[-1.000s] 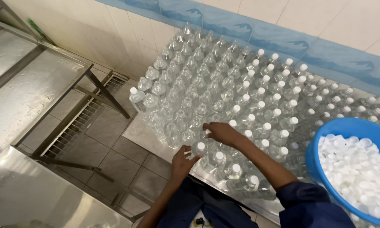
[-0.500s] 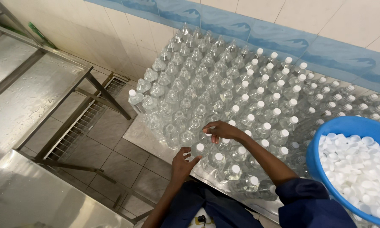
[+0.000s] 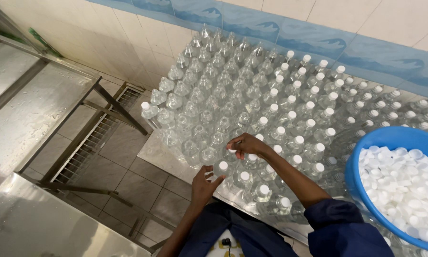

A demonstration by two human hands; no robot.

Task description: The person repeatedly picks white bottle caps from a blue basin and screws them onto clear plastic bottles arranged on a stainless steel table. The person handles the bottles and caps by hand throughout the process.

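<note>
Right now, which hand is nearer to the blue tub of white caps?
The right hand. It rests on the bottles left of the blue tub; the left hand is farther left, at the near edge of the bottles.

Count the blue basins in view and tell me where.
1. The blue basin full of white caps sits at the right edge, beside the bottles; part of it is cut off.

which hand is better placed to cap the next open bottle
Probably the right hand: it hovers over the bottles with a white cap at its fingertips, right beside the uncapped ones, and the blue tub of caps sits on its side. The left hand is lower, by a capped bottle at the near edge.
</note>
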